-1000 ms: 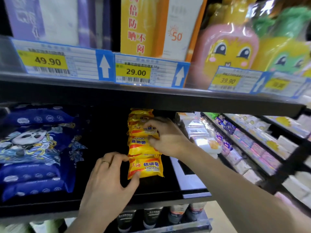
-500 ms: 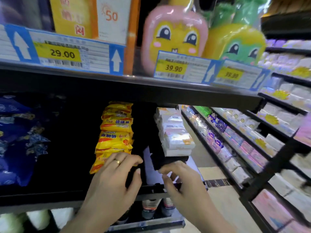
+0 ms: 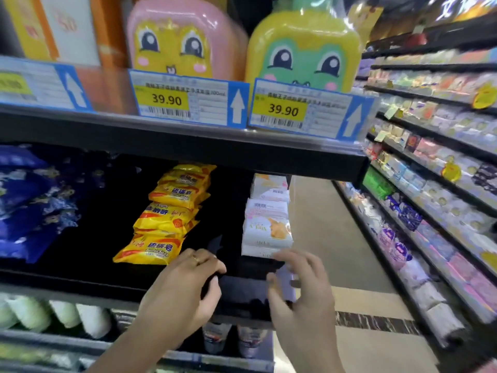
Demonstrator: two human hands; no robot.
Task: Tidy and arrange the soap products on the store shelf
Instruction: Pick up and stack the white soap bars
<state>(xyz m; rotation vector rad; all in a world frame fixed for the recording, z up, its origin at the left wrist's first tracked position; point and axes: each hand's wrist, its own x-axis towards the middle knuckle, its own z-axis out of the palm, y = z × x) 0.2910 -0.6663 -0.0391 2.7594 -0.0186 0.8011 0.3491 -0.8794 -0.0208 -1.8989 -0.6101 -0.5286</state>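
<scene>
Yellow plastic wrappers first: the yellow soap packs sit in a single row on the black shelf, running from the front edge back into the dark, each pack lying flat with its long axis across the shelf, left to right. The front one has slid a bit left and tilts down toward the edge, print facing up. Just to the right, with a dark gap between, there's a row of white soap boxes, also lined up front to back with their long sides across the shelf, barcodes showing on the ones further in. The left hand, ring on one finger, is at the shelf's front edge right below the front yellow pack, fingers curled down over a dark divider piece; looks like they're gripping it, but blur makes it hard to be sure. The right hand is near the front white box, fingers bent and spread with the thumb out; can't tell if it's actually holding anything. Blue packs are piled at the far left of the same shelf. Above, two cartoon-face bottles, pink and yellow-green, stand behind price tags reading 39.90.
</scene>
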